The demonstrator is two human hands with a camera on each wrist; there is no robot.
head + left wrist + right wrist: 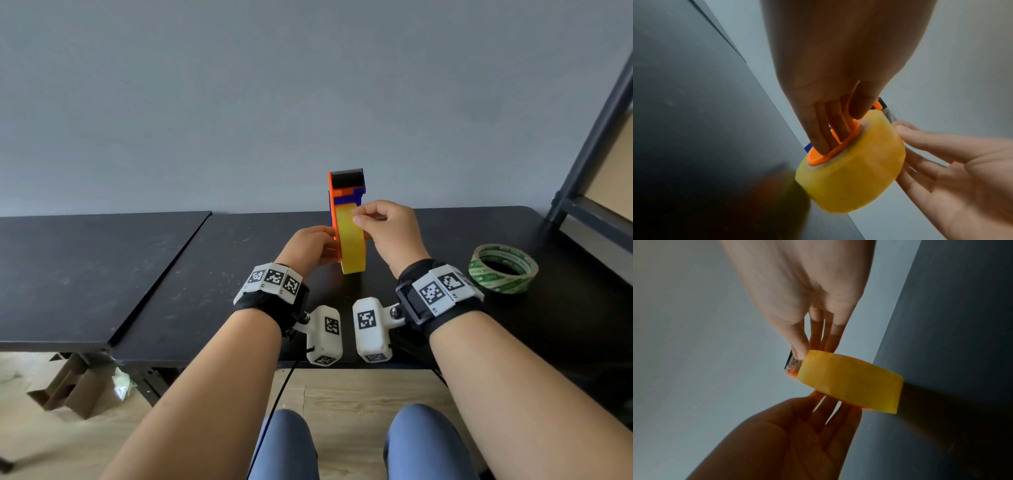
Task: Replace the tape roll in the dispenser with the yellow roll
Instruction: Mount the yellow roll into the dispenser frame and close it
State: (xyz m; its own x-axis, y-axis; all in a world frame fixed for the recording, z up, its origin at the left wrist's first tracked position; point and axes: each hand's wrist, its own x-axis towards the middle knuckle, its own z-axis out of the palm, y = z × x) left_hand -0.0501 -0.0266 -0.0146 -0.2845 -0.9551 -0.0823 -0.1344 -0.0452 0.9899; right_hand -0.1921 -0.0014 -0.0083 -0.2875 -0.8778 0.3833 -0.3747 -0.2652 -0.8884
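Observation:
The orange and blue dispenser [346,186] is held upright above the black table [205,274], its toothed blade on top. The yellow roll [351,243] sits on its orange hub [818,158]. My left hand [327,245] holds the dispenser from the left, with fingers [824,138] pushed into the hub ring. My right hand [358,219] pinches the top edge of the yellow roll [851,382] just below the blade [791,366], thumb [800,352] in front and the other fingers behind the roll. The dispenser's handle is hidden by the roll and my hands.
A green and white tape roll [503,269] lies flat on the table to the right. A dark shelf frame [589,154] rises at the far right. A second black table [85,267] adjoins on the left, with cardboard [68,387] on the floor below it.

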